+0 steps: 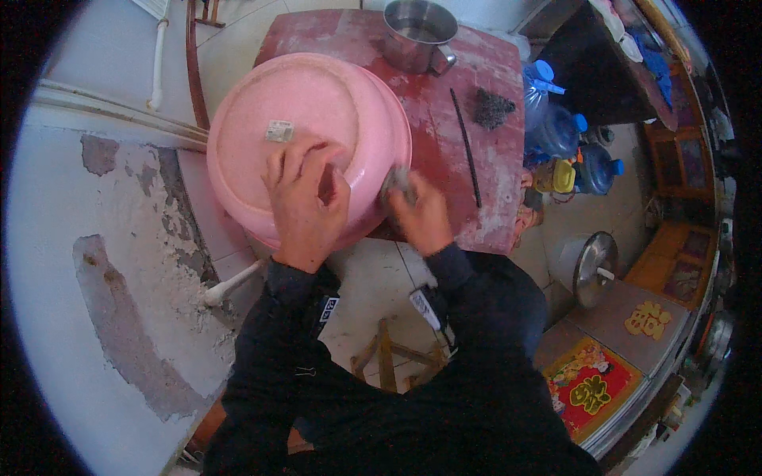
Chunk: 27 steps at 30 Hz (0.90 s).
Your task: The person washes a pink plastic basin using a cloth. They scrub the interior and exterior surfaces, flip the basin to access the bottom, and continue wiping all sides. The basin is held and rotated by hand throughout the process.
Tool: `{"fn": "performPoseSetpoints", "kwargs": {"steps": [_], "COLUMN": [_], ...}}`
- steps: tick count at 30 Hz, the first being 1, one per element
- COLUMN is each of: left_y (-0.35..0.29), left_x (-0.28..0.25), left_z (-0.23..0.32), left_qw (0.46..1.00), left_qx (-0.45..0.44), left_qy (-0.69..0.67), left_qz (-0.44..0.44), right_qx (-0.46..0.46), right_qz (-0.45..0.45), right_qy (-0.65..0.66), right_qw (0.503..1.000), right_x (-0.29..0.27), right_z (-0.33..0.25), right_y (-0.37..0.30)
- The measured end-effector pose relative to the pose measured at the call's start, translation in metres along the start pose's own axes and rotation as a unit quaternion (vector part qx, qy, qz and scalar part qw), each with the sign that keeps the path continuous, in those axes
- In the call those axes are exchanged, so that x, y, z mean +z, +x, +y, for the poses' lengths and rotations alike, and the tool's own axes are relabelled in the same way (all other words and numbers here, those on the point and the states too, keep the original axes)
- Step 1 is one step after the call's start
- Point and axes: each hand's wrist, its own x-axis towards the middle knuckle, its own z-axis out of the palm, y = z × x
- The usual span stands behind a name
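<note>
Pressing flat on the upturned base of the pink plastic basin [309, 135], the left hand [305, 198] has its fingers spread wide and grips nothing, while the right hand [421, 213] is closed around a grey scouring pad [399, 182] against the basin's lower right rim. Overturned on the worn red table [464, 103] and jutting past its near edge, the basin looks light, stiff and probably slick if wet, best taken by its rolled rim. Beyond lie a dark rod [467, 147], a second scourer [492, 109] and a steel pot [417, 33], with water bottles [559, 131] crowding the floor to the right.
</note>
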Motion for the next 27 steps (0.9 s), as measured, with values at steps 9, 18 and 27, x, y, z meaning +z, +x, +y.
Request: {"fn": "performPoseSetpoints", "kwargs": {"steps": [9,18,27], "left_y": [0.002,-0.002,-0.001], "left_x": [-0.004,-0.010,-0.012], "left_z": [0.002,-0.004,-0.002], "left_qw": [1.000,0.997,0.996], "left_qx": [-0.016,-0.020,-0.036], "left_qy": [-0.020,-0.059,-0.060], "left_qz": [-0.018,-0.044,-0.054], "right_qx": [-0.104,-0.130,-0.168], "right_qz": [0.051,-0.050,-0.144], "right_qy": [-0.044,-0.035,-0.093], "right_qw": [0.992,0.990,0.971], "right_x": [-0.020,-0.016,-0.015], "right_z": [-0.073,-0.096,-0.093], "right_y": [0.089,0.025,0.031]}}
